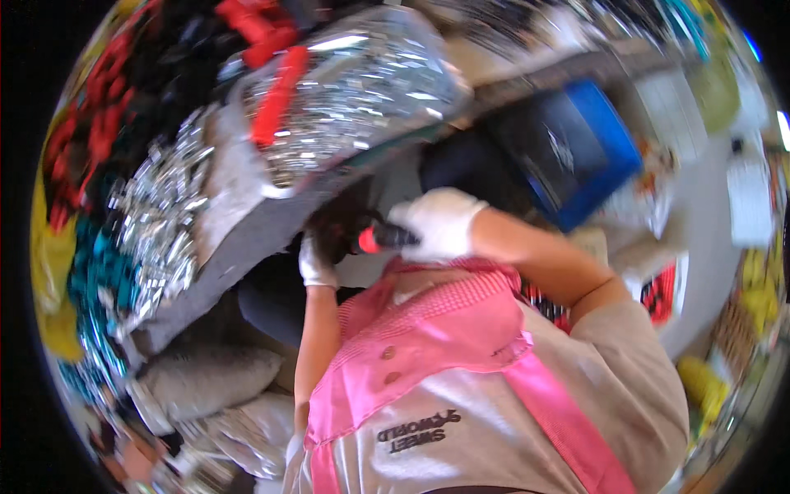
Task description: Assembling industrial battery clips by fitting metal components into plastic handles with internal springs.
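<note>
My right hand (440, 224), in a white glove, is closed round a black tool with a red end (383, 238), held in front of my pink apron (436, 317). Blur hides what kind of tool it is. To its left is my left hand (315, 262), also gloved in white, next to a dark object (336, 230) below the bench edge. Its fingers are smeared by motion and partly hidden behind that object, so its grip does not show.
Ahead, a workbench (239, 218) carries a clear tray (444, 62) of shiny metal pieces, with a red strip (280, 97) across it. Loose metal pieces (160, 214), red parts (103, 140) and teal parts (103, 276) lie left. A blue crate (605, 136) stands right; sacks (206, 380) lie lower left.
</note>
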